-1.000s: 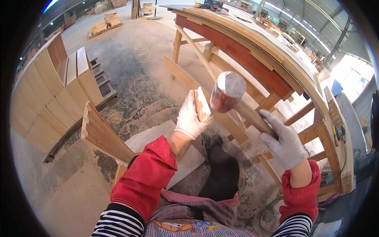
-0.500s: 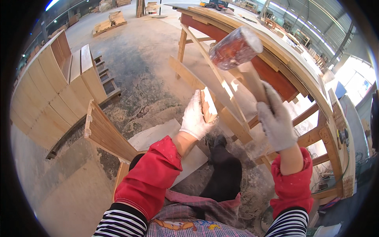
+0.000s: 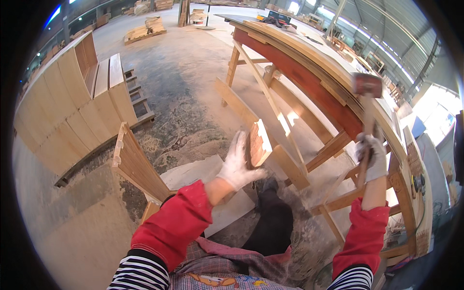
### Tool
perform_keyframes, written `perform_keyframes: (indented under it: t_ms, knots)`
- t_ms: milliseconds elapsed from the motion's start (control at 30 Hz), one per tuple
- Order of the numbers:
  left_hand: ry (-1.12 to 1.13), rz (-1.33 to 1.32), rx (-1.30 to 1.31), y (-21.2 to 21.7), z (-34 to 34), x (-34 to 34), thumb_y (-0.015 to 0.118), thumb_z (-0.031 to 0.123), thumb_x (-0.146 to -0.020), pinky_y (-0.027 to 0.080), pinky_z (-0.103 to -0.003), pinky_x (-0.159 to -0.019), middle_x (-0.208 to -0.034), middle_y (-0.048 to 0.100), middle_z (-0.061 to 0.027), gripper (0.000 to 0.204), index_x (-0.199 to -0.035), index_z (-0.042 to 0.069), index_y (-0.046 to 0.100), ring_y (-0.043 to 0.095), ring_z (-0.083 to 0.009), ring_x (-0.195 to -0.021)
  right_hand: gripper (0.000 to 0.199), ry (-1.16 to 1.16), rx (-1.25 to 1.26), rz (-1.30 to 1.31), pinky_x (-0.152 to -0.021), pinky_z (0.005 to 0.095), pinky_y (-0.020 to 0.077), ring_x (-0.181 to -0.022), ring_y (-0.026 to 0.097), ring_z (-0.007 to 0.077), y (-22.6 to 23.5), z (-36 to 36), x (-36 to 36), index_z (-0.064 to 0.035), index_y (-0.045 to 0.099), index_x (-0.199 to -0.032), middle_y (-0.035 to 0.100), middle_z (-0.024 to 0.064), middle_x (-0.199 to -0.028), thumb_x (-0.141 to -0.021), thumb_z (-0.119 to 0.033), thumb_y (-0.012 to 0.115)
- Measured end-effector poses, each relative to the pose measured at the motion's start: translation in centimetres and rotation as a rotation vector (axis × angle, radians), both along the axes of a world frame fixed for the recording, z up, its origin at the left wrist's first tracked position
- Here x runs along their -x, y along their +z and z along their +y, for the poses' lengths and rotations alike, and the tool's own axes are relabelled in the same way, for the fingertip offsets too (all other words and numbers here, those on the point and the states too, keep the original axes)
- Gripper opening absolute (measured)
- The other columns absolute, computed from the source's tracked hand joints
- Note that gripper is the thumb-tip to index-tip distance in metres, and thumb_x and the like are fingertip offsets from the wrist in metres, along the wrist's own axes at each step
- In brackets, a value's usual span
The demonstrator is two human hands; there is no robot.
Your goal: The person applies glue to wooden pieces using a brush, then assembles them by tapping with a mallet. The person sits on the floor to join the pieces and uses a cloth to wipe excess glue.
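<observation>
Up right of the wooden block (image 3: 259,143) braced by left hand (image 3: 238,163): hammer (image 3: 367,104), handle near upright, clenched in right hand (image 3: 372,155).

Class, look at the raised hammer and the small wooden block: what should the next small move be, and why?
Probably swing the hammer down onto the wooden block: the right hand holds it raised, and the left hand steadies the block against the slanted brace.
</observation>
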State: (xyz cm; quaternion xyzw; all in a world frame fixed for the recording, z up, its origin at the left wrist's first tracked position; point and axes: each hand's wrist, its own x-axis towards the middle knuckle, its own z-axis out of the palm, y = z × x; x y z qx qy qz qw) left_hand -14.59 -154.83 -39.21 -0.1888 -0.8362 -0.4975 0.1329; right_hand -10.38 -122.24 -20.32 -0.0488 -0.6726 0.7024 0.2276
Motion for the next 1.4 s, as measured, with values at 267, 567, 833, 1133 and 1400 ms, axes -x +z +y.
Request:
perform_keyframes:
  t_ms: [267,567,833,1133,1400]
  knots:
    - [0.092,0.086,0.171,-7.4,-15.1,-9.8,0.072,0.021,-0.078,0.047,-0.041,-0.093,-0.117,0.060,-0.0180,0.047,-0.120,0.004,0.058,0.057,-0.0368,-0.109,0.014,-0.010,0.436,0.088,-0.042,0.0193,0.0395,-0.053,0.046,0.0072,3.2,16.8,8.5,-0.0119,0.056,-0.101,0.051,-0.0006,-0.074,-0.094,-0.024,0.058]
    - [0.888,-0.624,0.242,-24.8,-32.6,-24.6,0.064,0.024,-0.082,0.046,-0.042,-0.094,-0.114,0.060,-0.0185,0.043,-0.120,0.006,0.056,0.057,-0.0333,-0.109,0.039,-0.429,0.442,0.031,-0.077,0.0218,0.0545,-0.094,0.063,0.0131,-9.6,18.0,8.6,-0.0021,0.056,-0.122,0.064,0.0053,-0.112,-0.096,-0.031,0.049]
    - [0.793,-1.328,0.500,-36.0,-33.3,-27.1,0.068,0.038,-0.078,0.040,-0.047,-0.101,-0.138,0.044,-0.0125,0.070,-0.136,0.011,0.041,0.043,-0.0302,-0.128,0.027,-0.435,-0.322,-0.356,-0.044,0.0230,0.0343,-0.050,0.042,0.0085,-28.7,-5.6,1.4,-0.0109,0.061,-0.114,0.052,0.0018,-0.071,-0.095,-0.029,0.054]
    - [0.723,-1.367,0.800,-43.8,-36.1,-23.7,0.066,0.037,-0.081,0.028,-0.058,-0.106,-0.154,0.022,-0.0149,0.087,-0.151,0.016,0.019,0.022,-0.0372,-0.141,0.027,-0.739,-0.581,-0.391,-0.041,0.0245,0.0359,-0.051,0.047,0.0120,-28.6,-4.2,-0.6,-0.0102,0.062,-0.114,0.059,0.0048,-0.079,-0.096,-0.027,0.053]
    - [0.678,-1.411,0.911,-46.6,-37.7,-21.9,0.051,0.025,-0.093,0.050,-0.056,-0.083,-0.149,0.027,-0.0174,0.067,-0.151,0.015,0.019,0.033,-0.0409,-0.132,0.032,-0.660,-0.688,-0.408,-0.044,0.0261,0.0362,-0.052,0.045,0.0119,-28.8,-6.4,-0.8,-0.0072,0.062,-0.116,0.058,0.0049,-0.076,-0.096,-0.028,0.050]
